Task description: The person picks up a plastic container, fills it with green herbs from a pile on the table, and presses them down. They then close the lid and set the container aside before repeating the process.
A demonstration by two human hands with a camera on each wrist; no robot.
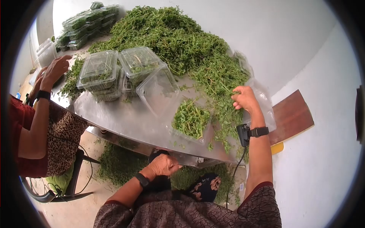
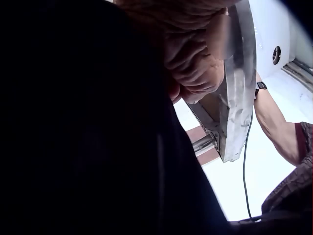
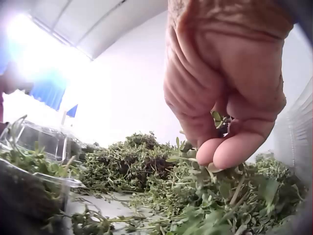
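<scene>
Two bare hands show on my head feed. The right hand [image 1: 246,99] is drawn in to a pinch, thumb and fingertips bent onto small-leaved green sprigs [image 3: 227,191] at the side of a big loose green heap [image 1: 163,38], which spreads from the far edge of the shiny metal table [image 1: 110,114] towards its near right corner. The left hand [image 1: 164,165] is by the near edge, fingers loosely curled — I see nothing in it. Between the hands, near that edge, a clear plastic box [image 1: 201,141] holds more sprigs, its transparent lid [image 1: 157,89] folded back. I judge the sprigs light, soft and easily bruised, apt to tangle — best taken by the stems in small tufts. The box looks thin and flexible; I'd hold its rim without squeezing.
</scene>
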